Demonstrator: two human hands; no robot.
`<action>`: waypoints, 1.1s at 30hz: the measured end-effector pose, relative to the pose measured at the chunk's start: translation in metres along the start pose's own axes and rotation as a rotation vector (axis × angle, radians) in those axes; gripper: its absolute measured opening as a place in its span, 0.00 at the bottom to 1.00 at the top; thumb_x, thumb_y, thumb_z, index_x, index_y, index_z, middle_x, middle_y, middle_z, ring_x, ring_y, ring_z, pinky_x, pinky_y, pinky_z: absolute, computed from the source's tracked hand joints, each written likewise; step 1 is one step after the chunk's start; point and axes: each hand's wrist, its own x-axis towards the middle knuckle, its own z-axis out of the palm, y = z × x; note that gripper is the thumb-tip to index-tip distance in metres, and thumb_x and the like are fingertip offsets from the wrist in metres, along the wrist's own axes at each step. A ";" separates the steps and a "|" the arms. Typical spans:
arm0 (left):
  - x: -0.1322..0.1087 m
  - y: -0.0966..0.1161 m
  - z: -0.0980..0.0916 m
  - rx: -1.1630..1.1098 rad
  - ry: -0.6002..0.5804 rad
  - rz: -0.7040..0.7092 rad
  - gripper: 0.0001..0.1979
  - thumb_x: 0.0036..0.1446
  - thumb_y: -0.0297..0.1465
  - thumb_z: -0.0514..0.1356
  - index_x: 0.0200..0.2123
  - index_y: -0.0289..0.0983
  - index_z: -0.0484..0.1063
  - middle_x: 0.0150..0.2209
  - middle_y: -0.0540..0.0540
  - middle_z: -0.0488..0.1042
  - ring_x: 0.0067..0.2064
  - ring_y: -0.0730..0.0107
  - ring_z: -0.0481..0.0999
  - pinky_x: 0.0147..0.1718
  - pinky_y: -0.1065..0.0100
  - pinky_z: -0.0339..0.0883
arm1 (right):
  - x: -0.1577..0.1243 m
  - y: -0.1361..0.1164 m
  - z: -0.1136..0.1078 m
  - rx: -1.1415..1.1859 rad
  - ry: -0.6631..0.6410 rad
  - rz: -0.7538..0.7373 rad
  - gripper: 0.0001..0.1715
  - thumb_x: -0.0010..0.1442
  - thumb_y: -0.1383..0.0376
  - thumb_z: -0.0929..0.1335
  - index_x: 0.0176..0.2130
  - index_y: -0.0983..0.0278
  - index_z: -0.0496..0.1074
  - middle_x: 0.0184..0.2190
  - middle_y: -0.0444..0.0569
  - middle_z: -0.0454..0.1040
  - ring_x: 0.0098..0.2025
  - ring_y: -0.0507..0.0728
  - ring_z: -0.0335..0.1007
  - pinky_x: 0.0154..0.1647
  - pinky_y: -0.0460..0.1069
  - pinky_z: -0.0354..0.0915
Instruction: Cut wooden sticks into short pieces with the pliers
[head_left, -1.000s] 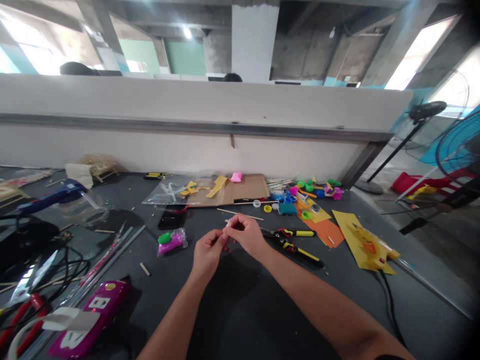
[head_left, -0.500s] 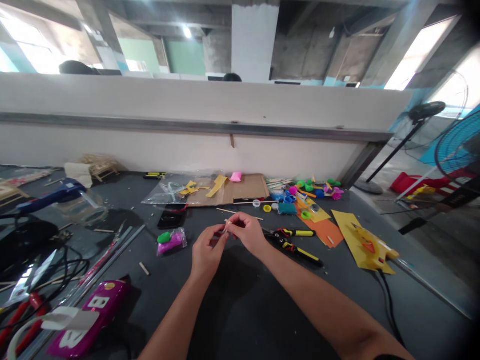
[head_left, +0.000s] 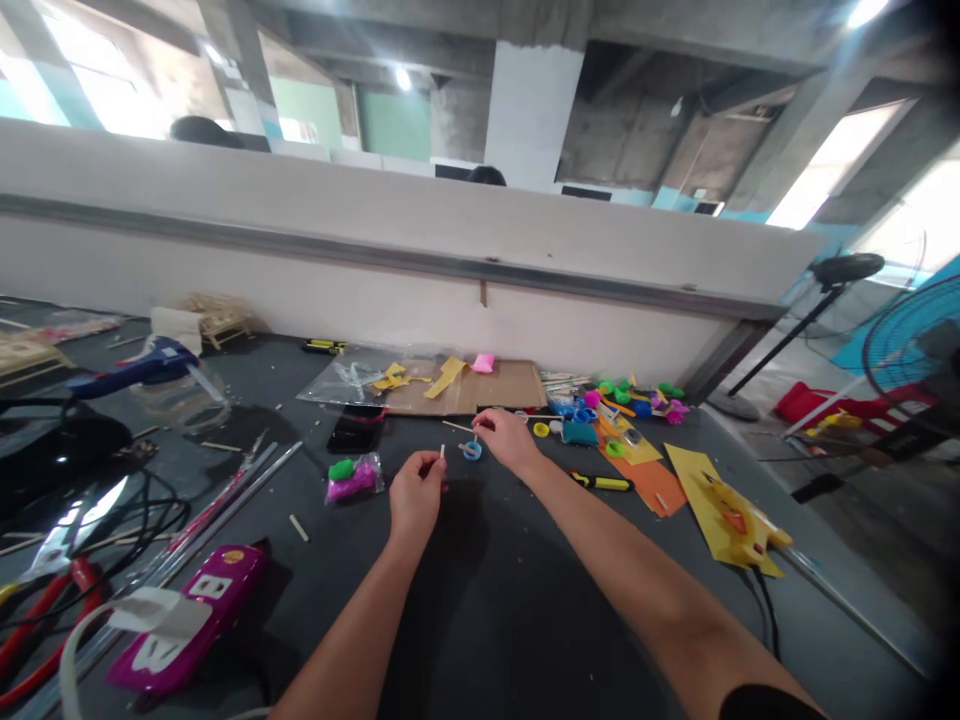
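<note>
My left hand pinches a short pale stick that points upward from its fingertips. Farther forward and to the right, my right hand is closed at the fingertips on a small thin stick, just above a blue ring. Another small stick piece lies across that ring. Left of my left hand is a clear bag with purple and green clay. Pliers with yellow and black handles are partly hidden behind my right forearm.
A purple power strip, red-handled cutters and cables lie at the left, near a blue glue gun. Cardboard and colourful clay pieces are at the back. A yellow glue gun rests on yellow paper at the right.
My hands have moved apart, the right one forward over the blue ring, which now shows between them. The view has tilted slightly.
</note>
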 end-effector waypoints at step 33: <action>-0.042 0.033 0.006 0.121 -0.204 0.231 0.11 0.52 0.37 0.56 0.34 0.36 0.71 0.28 0.49 0.71 0.28 0.73 0.71 0.28 0.73 0.67 | -0.145 0.011 -0.087 -0.116 -0.204 0.227 0.20 0.46 0.69 0.63 0.42 0.65 0.60 0.38 0.52 0.67 0.36 0.56 0.64 0.36 0.47 0.56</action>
